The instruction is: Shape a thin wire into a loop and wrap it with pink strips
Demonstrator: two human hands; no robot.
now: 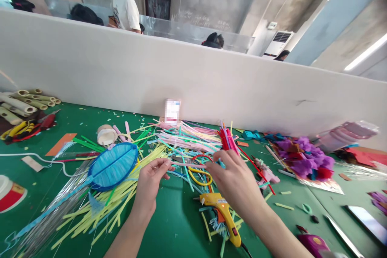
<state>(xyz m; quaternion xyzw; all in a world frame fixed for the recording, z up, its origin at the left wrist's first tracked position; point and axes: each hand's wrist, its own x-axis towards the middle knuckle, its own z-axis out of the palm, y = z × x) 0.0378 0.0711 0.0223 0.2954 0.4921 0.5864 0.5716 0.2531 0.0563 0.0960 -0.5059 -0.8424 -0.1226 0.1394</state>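
Observation:
A thin pink strip (189,164) stretches level between my two hands above the green table. My left hand (148,181) pinches its left end between thumb and fingertips. At the other end, my right hand (231,173) is closed on the strip, its fingertips partly hidden behind the hand. Behind them lies a loose pile of pink and pastel strips (190,139). Below my right hand, a yellow glue gun (222,209) rests on its side with its nozzle pointing left. Left of my left hand is a blue leaf-shaped piece (113,165) with a wrapped stem, lying over yellow-green strips (121,205).
A white partition (193,76) closes off the table's back, with people beyond it. Bamboo tubes (27,102) and yellow-handled pliers (18,129) lie far left, near a paper cup (10,193). Purple crumpled paper (302,157), tweezers (343,234) and a phone (367,221) are right.

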